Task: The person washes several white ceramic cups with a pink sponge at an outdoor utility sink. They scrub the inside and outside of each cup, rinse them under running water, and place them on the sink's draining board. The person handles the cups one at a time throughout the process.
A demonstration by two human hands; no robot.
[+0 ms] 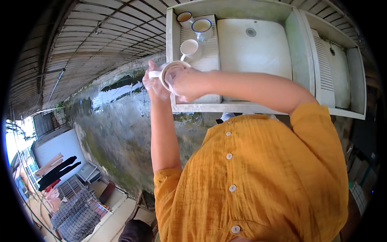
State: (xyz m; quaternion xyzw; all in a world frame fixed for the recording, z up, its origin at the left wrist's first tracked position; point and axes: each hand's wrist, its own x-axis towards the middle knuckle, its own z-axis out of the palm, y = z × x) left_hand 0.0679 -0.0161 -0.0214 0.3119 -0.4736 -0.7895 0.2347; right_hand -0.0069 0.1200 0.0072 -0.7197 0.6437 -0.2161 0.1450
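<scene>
A white mug (164,77) is held up over the left front corner of the sink, tilted with its mouth toward my right hand. My left hand (156,88) wraps round its outside, wet with whitish suds, the thumb standing up beside the handle. My right hand (188,84) is curled at the mug's mouth, its fingers reaching in. Whatever those fingers hold is hidden. Behind the hands, on the ribbed drainboard (210,60), stand a white mug (190,49), a cream mug with a blue rim (202,26) and a brownish mug with a blue rim (185,17).
Right of the drainboard lies the white sink basin (258,52) with a round drain. A second basin (340,72) with a ribbed board is farther right. A stained, wet concrete floor (117,125) stretches left. Laundry (76,213) hangs at the lower left.
</scene>
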